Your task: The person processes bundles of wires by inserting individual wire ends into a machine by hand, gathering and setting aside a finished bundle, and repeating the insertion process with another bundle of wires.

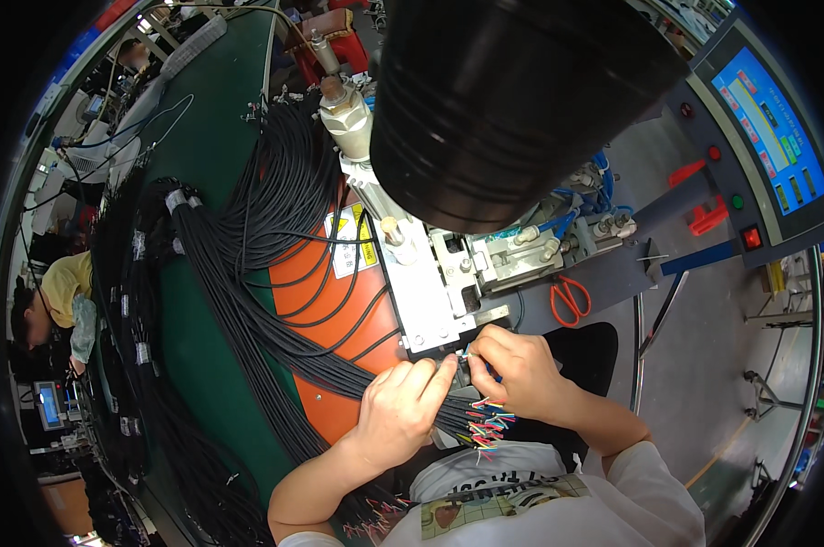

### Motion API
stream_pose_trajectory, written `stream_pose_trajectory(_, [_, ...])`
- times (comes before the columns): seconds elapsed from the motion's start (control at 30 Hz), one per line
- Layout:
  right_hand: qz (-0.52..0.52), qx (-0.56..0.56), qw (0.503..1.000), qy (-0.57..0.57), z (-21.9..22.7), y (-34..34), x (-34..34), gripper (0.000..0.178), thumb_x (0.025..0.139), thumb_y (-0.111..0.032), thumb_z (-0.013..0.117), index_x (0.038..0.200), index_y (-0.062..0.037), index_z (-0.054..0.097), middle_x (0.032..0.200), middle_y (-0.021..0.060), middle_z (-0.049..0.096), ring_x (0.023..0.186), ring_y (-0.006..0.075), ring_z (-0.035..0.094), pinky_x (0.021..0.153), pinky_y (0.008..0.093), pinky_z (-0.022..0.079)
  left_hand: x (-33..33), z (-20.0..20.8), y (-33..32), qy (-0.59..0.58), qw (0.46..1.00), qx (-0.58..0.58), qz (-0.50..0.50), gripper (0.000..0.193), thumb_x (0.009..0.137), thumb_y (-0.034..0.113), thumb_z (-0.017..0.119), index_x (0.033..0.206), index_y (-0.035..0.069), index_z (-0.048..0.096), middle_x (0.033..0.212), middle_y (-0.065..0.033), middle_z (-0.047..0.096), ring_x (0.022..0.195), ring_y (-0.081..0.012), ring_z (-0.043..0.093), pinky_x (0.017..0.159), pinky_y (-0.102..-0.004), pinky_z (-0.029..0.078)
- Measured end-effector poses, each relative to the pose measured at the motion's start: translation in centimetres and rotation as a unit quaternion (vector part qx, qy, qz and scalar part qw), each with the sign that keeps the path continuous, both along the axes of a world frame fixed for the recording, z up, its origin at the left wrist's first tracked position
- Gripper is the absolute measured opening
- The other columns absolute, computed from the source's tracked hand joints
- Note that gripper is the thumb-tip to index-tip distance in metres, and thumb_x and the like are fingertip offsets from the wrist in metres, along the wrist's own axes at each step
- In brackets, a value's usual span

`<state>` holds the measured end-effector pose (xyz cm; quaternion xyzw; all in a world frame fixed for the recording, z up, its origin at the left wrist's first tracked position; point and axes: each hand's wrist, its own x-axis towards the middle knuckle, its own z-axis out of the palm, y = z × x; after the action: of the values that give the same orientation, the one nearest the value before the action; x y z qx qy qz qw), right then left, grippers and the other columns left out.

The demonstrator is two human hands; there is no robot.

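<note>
My left hand [401, 406] is closed, its thumb and forefinger pinched at the front of a benchtop machine [423, 310]. Right beside it my right hand [520, 372] is also closed, fingertips pressed together around thin wire ends [464, 352], with bits of blue and white showing. What the left fingertips hold is mostly hidden by the fingers. Below and between the hands lies a thick bundle of black cables [339, 369]. Its stripped ends [487, 427] fan out in red, yellow, blue and green wires close to my shirt.
An orange plate [325, 301] with a warning label lies under the cables on a green table [207, 365]. Orange-handled scissors [569, 301] rest right of the machine. A black cylinder [512, 100] hangs overhead. A control screen [767, 128] stands far right; another person [66, 287] works far left.
</note>
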<state>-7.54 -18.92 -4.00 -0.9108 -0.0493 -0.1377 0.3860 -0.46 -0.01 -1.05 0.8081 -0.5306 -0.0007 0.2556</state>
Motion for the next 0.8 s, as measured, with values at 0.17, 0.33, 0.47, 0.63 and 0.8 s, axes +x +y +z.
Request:
stream_pose_trajectory(0.17, [-0.005, 0.016, 1.000, -0.010, -0.3, 0.1, -0.4, 0.009, 0.079, -0.003, 0.066, 0.085, 0.0006, 0.061, 0.077, 0.0100, 0.060, 0.056, 0.0256, 0.060, 0.049, 0.0338, 0.047, 0.4, 0.5, -0.2, -0.007, 0.998, 0.043, -0.051, 0.061, 0.061, 0.017, 0.070, 0.119, 0.001, 0.061, 0.080, -0.0060, 0.047, 0.069, -0.0226, 0.053, 0.061, -0.0333, 0.046])
stream_pose_trajectory(0.33, [-0.016, -0.009, 0.999, -0.034, -0.3, 0.3, -0.3, 0.009, 0.081, -0.008, 0.064, 0.086, -0.0019, 0.062, 0.078, 0.0078, 0.057, 0.058, 0.0253, 0.061, 0.051, 0.0356, 0.048, -0.1, 1.1, -0.7, -0.062, 0.992, 0.096, -0.052, 0.056, 0.066, 0.015, 0.064, 0.120, -0.001, 0.061, 0.080, -0.0057, 0.045, 0.071, -0.0211, 0.051, 0.060, -0.0318, 0.045])
stream_pose_trajectory(0.47, [0.011, -0.098, 0.995, -0.019, 0.6, 0.1, -0.2, 0.011, 0.080, -0.008, 0.066, 0.089, -0.0014, 0.063, 0.079, 0.0073, 0.058, 0.058, 0.0233, 0.062, 0.050, 0.0337, 0.049, 0.0, 1.5, -1.1, -0.093, 0.985, 0.130, -0.057, 0.056, 0.067, 0.013, 0.063, 0.120, -0.002, 0.060, 0.083, -0.0060, 0.047, 0.073, -0.0205, 0.052, 0.062, -0.0316, 0.045])
stream_pose_trajectory(0.63, [-0.006, -0.018, 0.999, -0.049, -0.5, -0.2, 0.0, 0.012, 0.080, -0.006, 0.068, 0.090, -0.0004, 0.065, 0.086, 0.0093, 0.064, 0.063, 0.0245, 0.064, 0.052, 0.0332, 0.051, 0.5, 1.6, -1.2, -0.096, 0.986, 0.121, -0.065, 0.041, 0.076, 0.011, 0.058, 0.115, -0.005, 0.060, 0.084, -0.0065, 0.050, 0.075, -0.0184, 0.052, 0.062, -0.0284, 0.044])
stream_pose_trajectory(0.8, [0.012, 0.120, 0.991, 0.055, -0.9, -0.8, 0.4, 0.010, 0.079, -0.003, 0.067, 0.088, 0.0014, 0.064, 0.072, 0.0076, 0.062, 0.051, 0.0136, 0.057, 0.047, 0.0264, 0.045, 0.4, 1.4, -0.7, -0.007, 0.997, 0.081, -0.008, 0.040, 0.069, 0.003, 0.062, 0.109, 0.000, 0.064, 0.087, -0.0082, 0.053, 0.078, -0.0237, 0.056, 0.067, -0.0338, 0.047])
